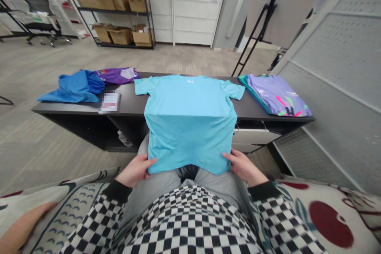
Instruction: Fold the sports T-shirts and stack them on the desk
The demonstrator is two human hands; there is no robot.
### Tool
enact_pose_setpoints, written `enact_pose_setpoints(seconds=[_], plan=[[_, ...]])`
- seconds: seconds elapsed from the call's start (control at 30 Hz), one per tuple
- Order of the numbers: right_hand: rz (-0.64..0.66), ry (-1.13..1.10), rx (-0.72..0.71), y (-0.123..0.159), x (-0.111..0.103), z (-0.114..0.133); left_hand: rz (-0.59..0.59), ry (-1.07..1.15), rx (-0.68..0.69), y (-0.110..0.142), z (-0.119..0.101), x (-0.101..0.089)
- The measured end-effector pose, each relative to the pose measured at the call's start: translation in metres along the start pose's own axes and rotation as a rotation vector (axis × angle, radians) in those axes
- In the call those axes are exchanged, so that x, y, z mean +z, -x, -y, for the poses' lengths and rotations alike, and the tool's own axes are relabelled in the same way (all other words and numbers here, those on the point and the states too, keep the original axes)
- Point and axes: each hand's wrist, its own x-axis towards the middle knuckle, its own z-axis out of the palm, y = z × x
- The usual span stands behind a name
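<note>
The left hand [137,170] and the right hand [244,166] each pinch a bottom corner of the light-blue T-shirt [190,127], thumb above and fingers beneath, probably so that the hem is drawn level and the cloth pulls smooth between them. Its upper half lies flat on the dark tabletop [131,101], sleeves out to both sides, which seems to anchor it while the lower half hangs over the front edge toward the lap, between crumpled blue cloth [76,86] and a folded lavender shirt [276,94].
</note>
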Motion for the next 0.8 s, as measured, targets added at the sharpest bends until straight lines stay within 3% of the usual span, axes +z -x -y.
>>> enact_pose_setpoints(seconds=[0.1, 0.27, 0.53, 0.7, 0.8], plan=[[0.035, 0.163, -0.066, 0.008, -0.006, 0.003, 0.090, -0.061, -0.075, 0.006, -0.006, -0.001], [-0.040, 0.372, -0.228, 0.016, -0.004, 0.007, -0.006, -0.007, 0.060, 0.012, -0.016, 0.001], [-0.186, -0.007, -0.266, 0.015, 0.010, 0.035, -0.160, 0.181, 0.271, 0.009, -0.065, 0.006], [-0.274, -0.016, -0.302, 0.009, 0.005, 0.063, -0.232, 0.323, 0.229, 0.001, -0.088, -0.001], [-0.255, -0.066, -0.282, 0.010, 0.002, 0.073, -0.253, 0.415, 0.171, -0.003, -0.091, -0.006]])
